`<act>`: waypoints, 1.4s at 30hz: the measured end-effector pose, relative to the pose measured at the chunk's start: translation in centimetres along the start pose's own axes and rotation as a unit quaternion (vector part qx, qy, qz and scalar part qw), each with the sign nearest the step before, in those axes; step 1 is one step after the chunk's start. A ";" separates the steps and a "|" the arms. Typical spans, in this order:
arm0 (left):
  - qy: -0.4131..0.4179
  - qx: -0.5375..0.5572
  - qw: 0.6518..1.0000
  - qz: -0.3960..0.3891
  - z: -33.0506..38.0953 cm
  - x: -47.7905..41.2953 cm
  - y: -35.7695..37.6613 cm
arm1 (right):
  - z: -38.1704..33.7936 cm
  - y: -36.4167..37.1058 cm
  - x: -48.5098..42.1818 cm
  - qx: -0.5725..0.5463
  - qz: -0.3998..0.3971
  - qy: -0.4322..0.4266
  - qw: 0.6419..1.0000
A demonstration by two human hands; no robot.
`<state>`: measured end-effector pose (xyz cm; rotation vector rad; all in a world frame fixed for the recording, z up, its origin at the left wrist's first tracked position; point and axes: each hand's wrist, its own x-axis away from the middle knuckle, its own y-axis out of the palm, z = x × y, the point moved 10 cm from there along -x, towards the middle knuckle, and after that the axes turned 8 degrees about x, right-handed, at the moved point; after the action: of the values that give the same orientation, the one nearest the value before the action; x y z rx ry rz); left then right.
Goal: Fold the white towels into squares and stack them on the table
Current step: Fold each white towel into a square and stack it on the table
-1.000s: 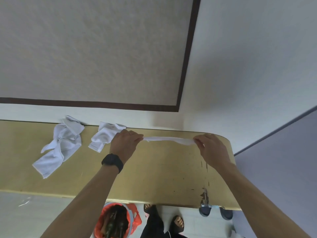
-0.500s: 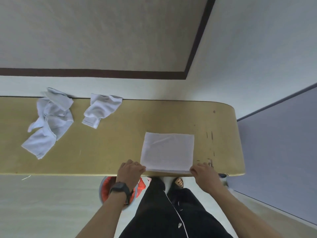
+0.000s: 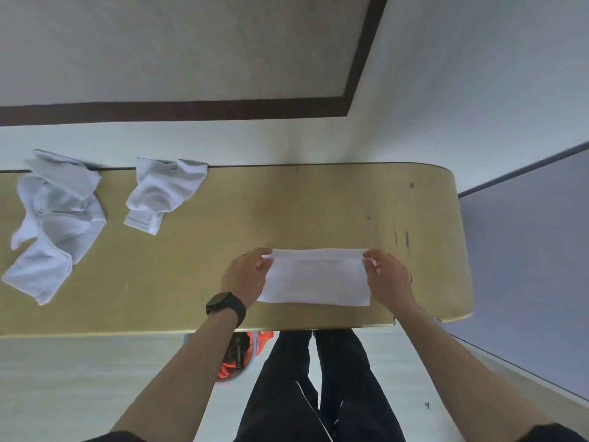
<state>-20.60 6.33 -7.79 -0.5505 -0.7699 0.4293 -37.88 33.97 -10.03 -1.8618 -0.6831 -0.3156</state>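
A white towel [image 3: 315, 279] lies folded over on itself into a wide rectangle on the wooden table [image 3: 223, 250], near its front right. My left hand [image 3: 247, 275] pinches the towel's far left corner, and my right hand [image 3: 387, 275] pinches its far right corner. Both corners sit just above the far edge of the fold. A crumpled white towel [image 3: 162, 193] lies at the table's far edge, left of centre. Further left sits a bigger heap of crumpled white towels [image 3: 54, 218].
The table's rounded right end [image 3: 459, 250] stands close to a grey partition [image 3: 526, 266]. A wall runs right behind the table's far edge. Below the front edge an orange and grey bin [image 3: 242, 355] stands on the pale floor beside my legs.
The towel was first held stretched in the air, then lay flat with my hands at its near corners. Both hands have since carried the near edge away from me, halving the towel.
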 end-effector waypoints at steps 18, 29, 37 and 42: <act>-0.056 -0.095 0.993 0.044 -1.4 -3.5 1.5 | -1.4 -0.4 -4.0 0.087 0.032 -0.064 0.994; 0.047 -0.193 0.980 0.034 -0.3 -4.1 2.6 | -2.1 0.6 -3.0 0.169 0.055 -0.197 0.964; 0.039 -0.164 0.984 0.057 0.0 -4.8 0.9 | -3.7 0.7 -4.0 0.167 0.038 -0.226 0.959; 0.048 -0.194 0.978 0.064 0.2 -5.7 0.1 | -3.8 0.3 -4.5 0.169 0.032 -0.212 0.962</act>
<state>-24.49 3.32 -10.78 -0.9829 -0.7302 0.3692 -40.94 29.04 -11.17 -1.6265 -0.9001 0.2412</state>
